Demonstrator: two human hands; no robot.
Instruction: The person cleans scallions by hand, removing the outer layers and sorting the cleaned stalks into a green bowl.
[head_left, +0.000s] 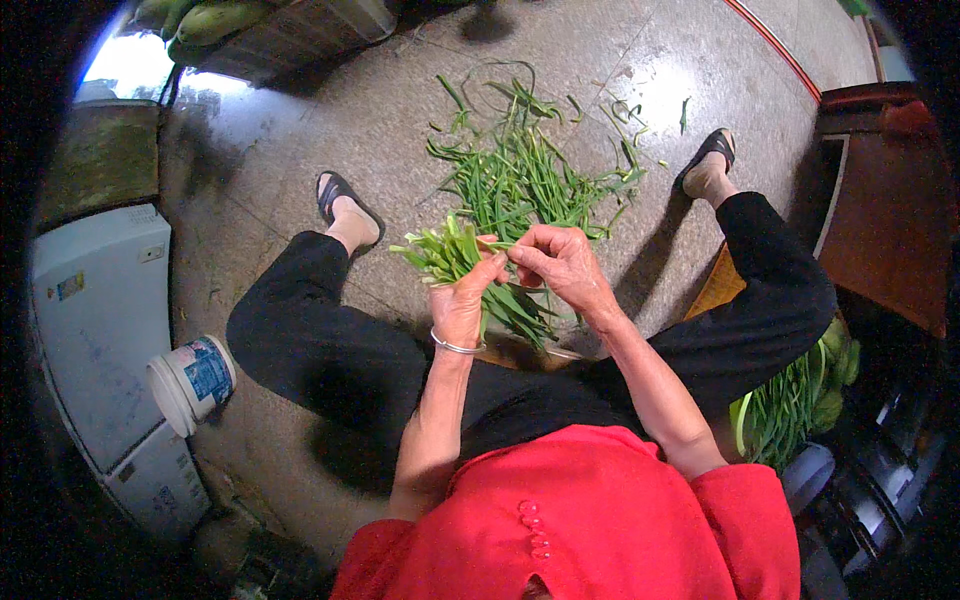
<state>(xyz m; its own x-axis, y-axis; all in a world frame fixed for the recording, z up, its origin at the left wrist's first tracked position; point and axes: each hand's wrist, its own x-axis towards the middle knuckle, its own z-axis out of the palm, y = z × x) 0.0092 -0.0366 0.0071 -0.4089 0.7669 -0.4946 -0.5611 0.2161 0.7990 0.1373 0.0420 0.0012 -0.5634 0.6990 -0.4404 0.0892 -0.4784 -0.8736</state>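
Observation:
My left hand (459, 304), with a silver bangle at its wrist, grips a bunch of green leafy stalks (442, 251) that look like garlic chives. Their pale cut ends point up and to the left, while the leaves hang below the hand. Close to the left thumb, my right hand (562, 266) pinches a thin green piece between thumb and fingertips. Just beyond both hands, a loose pile of long green leaves (525, 176) lies on the floor between my feet.
Small leaf scraps (626, 127) lie scattered on the tiled floor (405, 135). A white plastic bucket (191, 382) is at left beside a pale refrigerator (105, 322). More long greens (787, 409) are at my right, near a brown wooden cabinet (889, 217). Large green gourds (217, 22) sit at upper left.

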